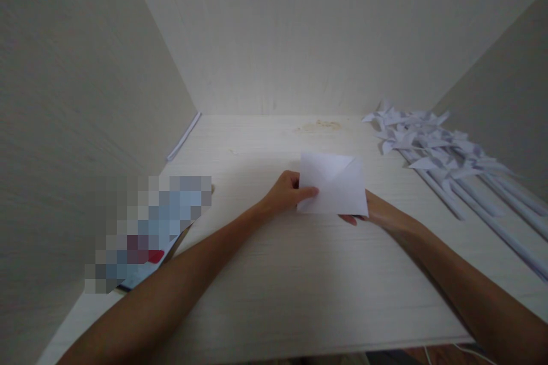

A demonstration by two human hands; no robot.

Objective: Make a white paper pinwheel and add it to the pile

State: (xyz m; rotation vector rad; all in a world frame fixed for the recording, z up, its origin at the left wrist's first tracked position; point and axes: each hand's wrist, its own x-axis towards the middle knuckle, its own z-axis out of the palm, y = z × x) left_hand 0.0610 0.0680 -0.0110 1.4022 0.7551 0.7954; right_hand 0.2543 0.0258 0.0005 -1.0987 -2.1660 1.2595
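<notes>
Pinched at its left edge by the left hand [286,189], thumb flat across the front, a sheet of white paper [336,191] is held up over a pale tabletop [265,291]. A diagonal line runs from near the sheet's upper right corner toward its middle. The right hand [351,219] reaches in from four o'clock and is mostly hidden behind the sheet; fingertips show below the lower edge, beside a dark sliver too small to identify, and how firmly that hand grips cannot be told. The left forearm comes in from about eight o'clock.

Reading the clock from the sheet, with the back wall [299,40] at twelve, a brownish stain [327,125] marks the tabletop near twelve o'clock. At two o'clock, white paper pinwheels [422,137] lie heaped and overlapping, their rolled white sticks [434,187] slanting down toward three and four. Between nine and ten o'clock, a slim white paper roll [184,137] lies along the foot of the left panel [85,68]. Between eight and nine, beyond the left forearm, lies a flat object [158,234] with a red patch, most of its surface pixelated. At five o'clock, past the tabletop's near edge, thin white cables [475,351] show against a reddish-brown surface below.
</notes>
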